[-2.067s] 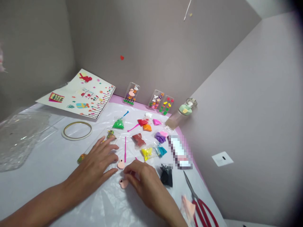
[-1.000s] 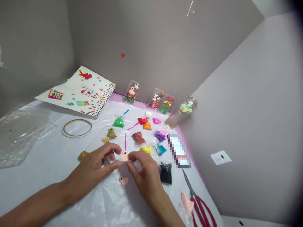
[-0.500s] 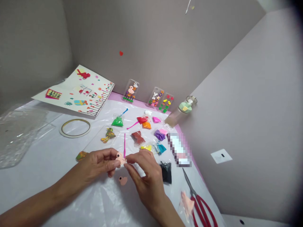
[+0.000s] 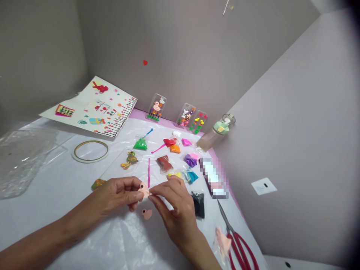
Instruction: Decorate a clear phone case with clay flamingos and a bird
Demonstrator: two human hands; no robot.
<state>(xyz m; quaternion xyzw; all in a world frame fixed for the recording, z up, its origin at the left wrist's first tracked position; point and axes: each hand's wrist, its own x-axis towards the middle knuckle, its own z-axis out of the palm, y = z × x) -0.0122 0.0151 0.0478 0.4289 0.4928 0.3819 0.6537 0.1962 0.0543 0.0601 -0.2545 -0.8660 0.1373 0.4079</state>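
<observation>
Together, the left hand [image 4: 116, 195] and right hand [image 4: 176, 212] grip a peach clay figure [image 4: 144, 191] between their fingers, above a plastic sheet [image 4: 112, 247]. A second clay piece [image 4: 146, 214] lies on the sheet just below them. A pink tool [image 4: 149, 172] lies just beyond, and a black clay bag [image 4: 198, 204] sits right of the right hand.

A: What's the long thing [image 4: 213, 178] by the wall?
B: Idk, it's all blurry squares.
A: And the red scissors [image 4: 239, 249]?
B: Handles get cut off at the btm edge.
A: The pink clay bit [image 4: 144, 191]?
B: The left hand [image 4: 118, 195] and right hand [image 4: 176, 210] cover part of it w/ their fingers, so can't see it all.
</observation>
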